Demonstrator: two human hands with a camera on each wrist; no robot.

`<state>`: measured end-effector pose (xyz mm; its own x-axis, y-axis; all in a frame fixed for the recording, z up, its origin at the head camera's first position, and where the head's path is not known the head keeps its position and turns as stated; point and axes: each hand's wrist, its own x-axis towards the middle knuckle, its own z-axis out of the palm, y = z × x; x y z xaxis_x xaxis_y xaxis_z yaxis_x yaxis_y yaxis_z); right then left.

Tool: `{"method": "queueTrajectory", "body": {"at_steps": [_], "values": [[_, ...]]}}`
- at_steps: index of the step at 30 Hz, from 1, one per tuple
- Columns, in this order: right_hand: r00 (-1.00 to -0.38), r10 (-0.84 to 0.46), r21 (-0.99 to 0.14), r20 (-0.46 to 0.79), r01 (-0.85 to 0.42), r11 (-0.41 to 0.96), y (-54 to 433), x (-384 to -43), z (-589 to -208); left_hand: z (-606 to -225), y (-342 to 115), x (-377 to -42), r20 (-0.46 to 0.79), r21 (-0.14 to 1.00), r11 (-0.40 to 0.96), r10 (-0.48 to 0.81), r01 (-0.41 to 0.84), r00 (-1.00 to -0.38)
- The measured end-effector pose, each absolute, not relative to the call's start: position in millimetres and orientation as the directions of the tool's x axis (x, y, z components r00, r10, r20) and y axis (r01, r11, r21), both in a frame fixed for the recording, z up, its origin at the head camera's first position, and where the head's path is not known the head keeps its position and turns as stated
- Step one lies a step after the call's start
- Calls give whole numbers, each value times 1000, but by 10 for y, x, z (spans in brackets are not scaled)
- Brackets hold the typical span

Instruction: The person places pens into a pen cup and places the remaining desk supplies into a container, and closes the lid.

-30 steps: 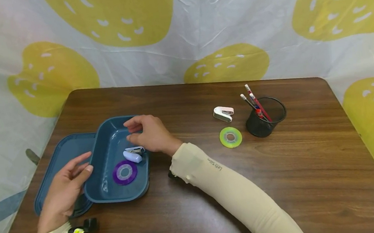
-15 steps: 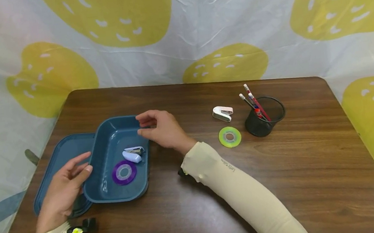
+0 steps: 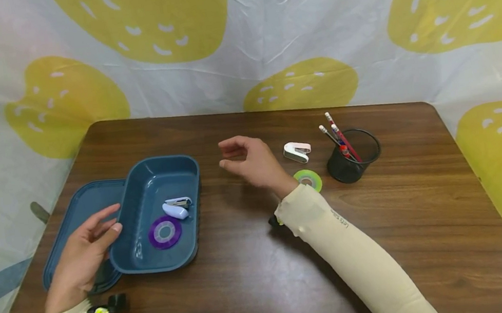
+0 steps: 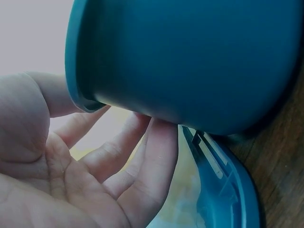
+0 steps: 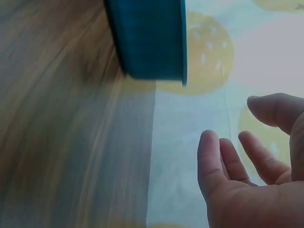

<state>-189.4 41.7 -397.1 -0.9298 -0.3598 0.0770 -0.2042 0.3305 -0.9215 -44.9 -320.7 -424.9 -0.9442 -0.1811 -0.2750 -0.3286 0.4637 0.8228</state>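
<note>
My left hand (image 3: 86, 250) is at the left side of a blue plastic box (image 3: 127, 250), its relaxed fingers touching the outer wall and the thumb at the rim, as the left wrist view also shows. Inside the box lie a light-purple stapler (image 3: 175, 210) and a purple tape roll (image 3: 165, 232). The right hand (image 3: 253, 161) hovers over the table to the right of the box, fingers loosely bent and nothing in them. Beyond its wrist are a white stapler (image 3: 297, 152) and a green tape roll (image 3: 311, 176), the roll partly hidden by the wrist.
A blue lid (image 3: 90, 195) lies under the box's left side. A black mesh pen cup (image 3: 345, 166) with several pencils (image 3: 346, 141) stands at the right. The brown wooden table (image 3: 402, 222) ends at a patterned curtain (image 3: 245, 28) behind.
My right hand has moved from above the box to the right, out over the table, still holding nothing. The left hand stays at the box; the items inside have not moved.
</note>
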Motion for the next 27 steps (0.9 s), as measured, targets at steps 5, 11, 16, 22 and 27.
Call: {"method": "queueTrajectory", "body": {"at_steps": [5,11,16,22,27], "values": [[-941,-330,-922,72,-188,337,654,-1900,-3984,-4246,-3205,-446,-270,828,460,-171,-320,-947],[-955,-285,-930,79,-174,325,881,-1924,-3996,-4242,-3210,-450,-267,826,467,-168,-315,-949],[-965,-251,-938,71,-150,312,1016,-1927,-3962,-4245,-3211,-456,-277,830,456,-163,-321,-947],[-978,-201,-942,54,-116,315,1192,-1907,-3982,-4259,-3190,-473,-288,830,447,-166,-332,-943],[-992,-121,-927,38,-80,367,1355,-1898,-4011,-4267,-3185,-485,-293,832,442,-165,-336,-942]]}}
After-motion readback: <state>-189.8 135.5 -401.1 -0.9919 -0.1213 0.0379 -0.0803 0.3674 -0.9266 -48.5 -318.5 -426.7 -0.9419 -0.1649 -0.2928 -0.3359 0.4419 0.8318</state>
